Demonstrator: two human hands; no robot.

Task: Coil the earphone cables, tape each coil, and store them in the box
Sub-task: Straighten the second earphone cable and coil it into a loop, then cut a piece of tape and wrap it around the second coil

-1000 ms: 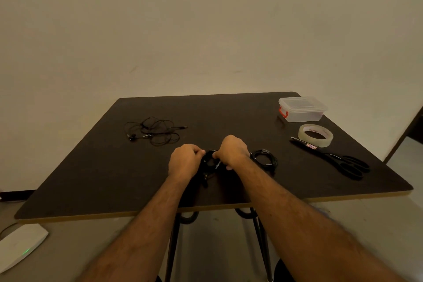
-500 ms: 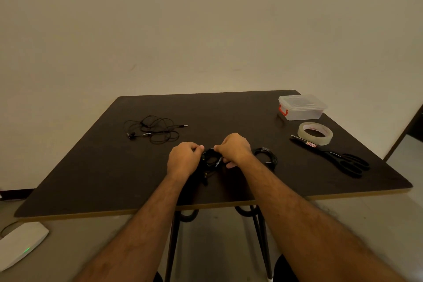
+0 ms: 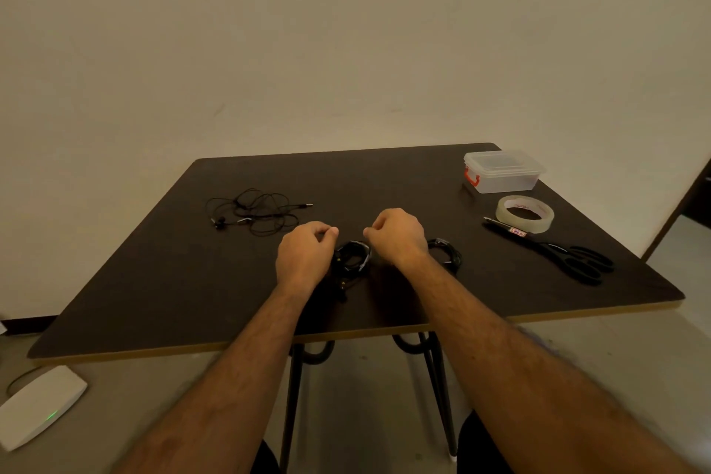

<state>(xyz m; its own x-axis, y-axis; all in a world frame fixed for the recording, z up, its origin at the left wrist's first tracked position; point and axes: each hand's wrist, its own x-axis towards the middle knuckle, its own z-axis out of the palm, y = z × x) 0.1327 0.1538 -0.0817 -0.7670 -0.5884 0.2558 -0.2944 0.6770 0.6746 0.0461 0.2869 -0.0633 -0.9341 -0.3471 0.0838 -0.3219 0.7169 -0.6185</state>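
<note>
A taped black earphone coil (image 3: 352, 257) lies on the dark table (image 3: 384, 181) between my two hands. My left hand (image 3: 306, 257) sits just left of it with fingers curled, thumb against forefinger. To the coil's right is my right hand (image 3: 396, 237), curled the same way. Nothing shows between either hand's fingertips. A second black coil (image 3: 446, 254) lies right of my right wrist. A loose, tangled earphone cable (image 3: 254, 212) lies at the left. The clear lidded box (image 3: 500, 175) with a red latch stands at the far right.
A roll of clear tape (image 3: 525, 214) lies in front of the box, with black scissors (image 3: 558, 254) nearer the right edge. A white device (image 3: 38, 404) with a green light sits on the floor at the left. Table legs show below the front edge.
Both hands were gripping the coil together. They have moved apart and slightly away from me, leaving the coil lying on the table between them.
</note>
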